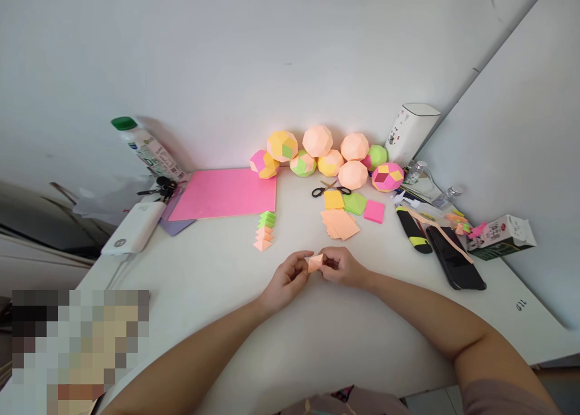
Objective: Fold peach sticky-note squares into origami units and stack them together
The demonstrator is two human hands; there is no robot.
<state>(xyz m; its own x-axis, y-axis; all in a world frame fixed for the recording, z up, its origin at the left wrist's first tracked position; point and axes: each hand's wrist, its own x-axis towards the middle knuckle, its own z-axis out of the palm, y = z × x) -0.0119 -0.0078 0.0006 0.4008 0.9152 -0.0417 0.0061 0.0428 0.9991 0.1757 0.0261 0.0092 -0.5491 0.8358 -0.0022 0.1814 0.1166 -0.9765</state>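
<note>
A small folded peach paper piece (315, 263) is pinched between my two hands above the front of the white table. My left hand (290, 277) grips its left side with thumb and fingers, and my right hand (343, 266) grips its right side. Just beyond lie loose peach paper squares (341, 224), with yellow paper (334, 199), green paper (356, 203) and pink paper (374, 211) around them. To the left, a row of folded green and peach paper units (264, 234) sits nested together. Black-handled scissors (330, 189) rest behind the squares.
Several faceted paper balls (318, 141) are piled against the wall. A pink sheet (226, 194), white power bank (134, 228) and green-capped bottle (147, 149) stand or lie left. On the right are a utility knife (413, 229), black phone (454, 258) and small carton (502, 237).
</note>
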